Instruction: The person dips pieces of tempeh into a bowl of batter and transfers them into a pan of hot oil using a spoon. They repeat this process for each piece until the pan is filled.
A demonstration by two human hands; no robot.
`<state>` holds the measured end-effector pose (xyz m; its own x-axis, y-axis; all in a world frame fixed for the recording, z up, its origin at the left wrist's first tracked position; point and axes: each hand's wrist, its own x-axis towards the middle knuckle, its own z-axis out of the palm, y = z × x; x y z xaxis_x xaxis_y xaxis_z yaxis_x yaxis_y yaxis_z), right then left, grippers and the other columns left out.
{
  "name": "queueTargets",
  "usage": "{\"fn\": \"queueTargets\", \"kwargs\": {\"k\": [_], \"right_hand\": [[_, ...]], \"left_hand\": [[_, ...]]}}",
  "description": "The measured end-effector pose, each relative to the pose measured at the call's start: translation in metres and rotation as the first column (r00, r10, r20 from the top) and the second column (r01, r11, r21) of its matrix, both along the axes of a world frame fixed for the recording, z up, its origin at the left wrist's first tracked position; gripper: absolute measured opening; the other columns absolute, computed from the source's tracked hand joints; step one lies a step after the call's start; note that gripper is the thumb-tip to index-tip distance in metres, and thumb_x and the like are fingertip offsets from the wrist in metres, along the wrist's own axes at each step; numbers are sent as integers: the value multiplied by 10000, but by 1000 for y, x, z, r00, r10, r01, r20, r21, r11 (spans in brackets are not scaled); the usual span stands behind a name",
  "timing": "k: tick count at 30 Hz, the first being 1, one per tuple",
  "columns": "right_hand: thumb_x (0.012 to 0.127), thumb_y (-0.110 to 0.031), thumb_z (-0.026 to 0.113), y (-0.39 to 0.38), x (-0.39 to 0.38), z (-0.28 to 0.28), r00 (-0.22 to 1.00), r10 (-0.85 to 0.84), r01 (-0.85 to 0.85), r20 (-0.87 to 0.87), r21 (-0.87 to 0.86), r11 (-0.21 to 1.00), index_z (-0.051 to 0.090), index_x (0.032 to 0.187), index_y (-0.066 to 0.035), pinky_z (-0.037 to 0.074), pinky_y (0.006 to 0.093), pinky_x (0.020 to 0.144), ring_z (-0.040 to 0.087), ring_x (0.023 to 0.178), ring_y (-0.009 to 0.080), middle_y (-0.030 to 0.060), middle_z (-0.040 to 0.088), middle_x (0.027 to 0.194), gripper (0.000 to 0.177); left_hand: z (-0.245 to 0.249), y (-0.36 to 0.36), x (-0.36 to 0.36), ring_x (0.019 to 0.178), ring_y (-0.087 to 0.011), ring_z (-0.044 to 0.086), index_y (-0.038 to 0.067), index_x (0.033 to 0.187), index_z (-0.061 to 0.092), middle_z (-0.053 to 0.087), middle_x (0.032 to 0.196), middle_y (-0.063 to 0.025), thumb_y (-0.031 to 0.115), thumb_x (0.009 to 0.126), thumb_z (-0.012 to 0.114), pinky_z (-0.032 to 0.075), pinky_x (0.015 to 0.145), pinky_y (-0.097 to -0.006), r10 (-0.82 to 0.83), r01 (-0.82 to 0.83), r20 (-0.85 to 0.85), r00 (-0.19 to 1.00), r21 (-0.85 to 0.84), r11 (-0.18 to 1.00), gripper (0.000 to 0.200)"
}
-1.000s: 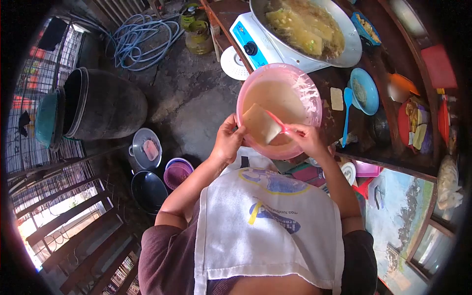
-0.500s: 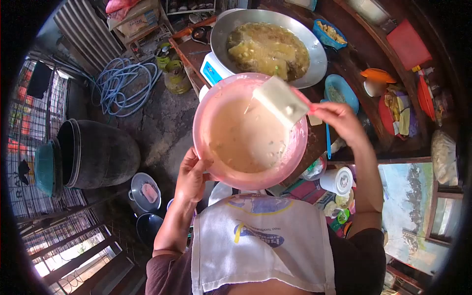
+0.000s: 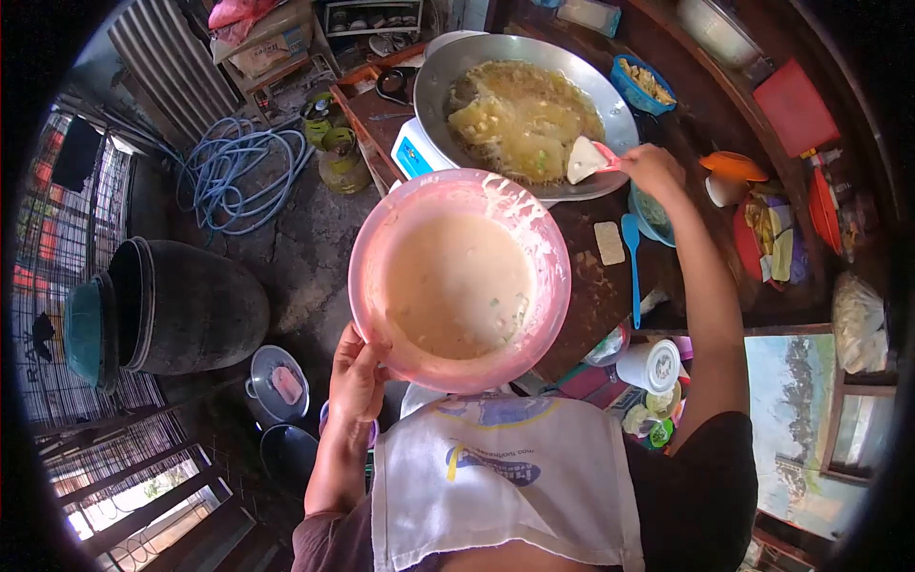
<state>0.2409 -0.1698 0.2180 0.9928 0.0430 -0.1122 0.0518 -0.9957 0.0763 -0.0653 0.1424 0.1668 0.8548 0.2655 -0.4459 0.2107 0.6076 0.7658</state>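
Observation:
My left hand (image 3: 360, 374) grips the near-left rim of a pink bowl (image 3: 367, 276) of pale batter flecked with green bits. My right hand (image 3: 656, 172) is closed around the handle of a small pink utensil (image 3: 610, 160). At the utensil's end is a pale, batter-coated flat piece (image 3: 584, 160), above the near-right edge of a wide metal wok (image 3: 621, 138). Yellowish bubbling oil (image 3: 524, 114) with frying pieces fills the middle of the wok. The utensil's exact shape is partly hidden by batter and my fingers.
A pale rectangular slice (image 3: 609, 243) and a blue spoon (image 3: 634, 272) lie on the wooden table right of the bowl. Beyond the wok stands a blue basket (image 3: 640, 86) of fried pieces. On the floor are a coiled blue hose (image 3: 233, 172) and a dark barrel (image 3: 200, 305).
My right hand has moved forward from over the bowl to the wok's edge, carrying the coated piece on the utensil. The bowl has shifted slightly left and toward me.

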Motion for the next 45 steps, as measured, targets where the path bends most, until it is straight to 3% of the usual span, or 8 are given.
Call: {"fn": "queueTargets", "kwargs": {"k": [8, 23, 26, 31, 35, 37, 39, 45], "right_hand": [[761, -171, 470, 45, 0, -8, 966, 184, -125, 179, -300, 946, 656, 824, -96, 476, 379, 703, 602, 828, 282, 132, 623, 862, 210], [760, -88, 442, 39, -35, 10, 961, 174, -118, 214, -252, 961, 656, 824, -90, 481, 350, 684, 607, 836, 264, 123, 624, 885, 223], [741, -91, 461, 22, -36, 2, 916, 244, -181, 319, -216, 960, 651, 818, -100, 468, 357, 691, 603, 795, 252, 101, 624, 821, 205], [709, -126, 499, 11, -41, -12, 574, 549, -453, 607, -323, 831, 636, 861, -129, 445, 360, 693, 580, 727, 212, 71, 580, 707, 205], [726, -138, 500, 8, -43, -12, 591, 510, -429, 625, -291, 855, 632, 903, -138, 448, 372, 676, 587, 729, 224, 79, 589, 722, 221], [783, -169, 507, 5, -48, -7, 857, 169, -182, 486, -20, 983, 619, 947, -133, 445, 376, 625, 574, 717, 240, 83, 589, 770, 201], [806, -181, 476, -15, -54, -4, 862, 141, -214, 487, 97, 972, 615, 951, -128, 451, 359, 616, 585, 713, 235, 86, 592, 749, 208], [814, -191, 521, -42, -143, 2, 978, 208, -130, -5, 764, 632, 603, 948, -65, 414, 259, 551, 510, 583, 121, 43, 575, 672, 202]], "left_hand": [[-2, -1, -9, 705, -120, 585, 78, 907, 495, 567, 860, -32, 12, 780, 479, 542, 576, -298, 35, -35, -7, 999, -23, 999, 143], [-9, -8, -16, 700, -93, 564, 102, 841, 489, 558, 831, -2, 33, 789, 497, 530, 556, -266, -12, 12, -37, 999, -23, 1000, 87], [-11, -12, -19, 694, -91, 560, 106, 829, 486, 556, 821, 2, 27, 783, 492, 529, 557, -269, -40, 39, -49, 998, -25, 999, 92], [-24, -16, -21, 681, -95, 557, 109, 822, 483, 554, 812, 3, 25, 776, 488, 525, 557, -278, -82, 80, -56, 995, -25, 996, 95], [-29, -23, -20, 678, -113, 560, 102, 813, 474, 555, 804, -13, 28, 777, 484, 522, 556, -288, -106, 104, -61, 992, -32, 994, 83], [-30, -26, -19, 678, -120, 562, 99, 812, 471, 556, 799, -19, 28, 779, 482, 522, 556, -291, -103, 101, -56, 993, -38, 994, 78], [-31, -30, -19, 680, -130, 563, 92, 813, 467, 559, 794, -29, 31, 781, 481, 521, 555, -296, -118, 116, -68, 991, -28, 993, 70], [-63, -36, -15, 683, -136, 573, 102, 890, 484, 572, 820, -31, 51, 795, 474, 518, 560, -303, -166, 166, -67, 984, -8, 986, 109]]}}
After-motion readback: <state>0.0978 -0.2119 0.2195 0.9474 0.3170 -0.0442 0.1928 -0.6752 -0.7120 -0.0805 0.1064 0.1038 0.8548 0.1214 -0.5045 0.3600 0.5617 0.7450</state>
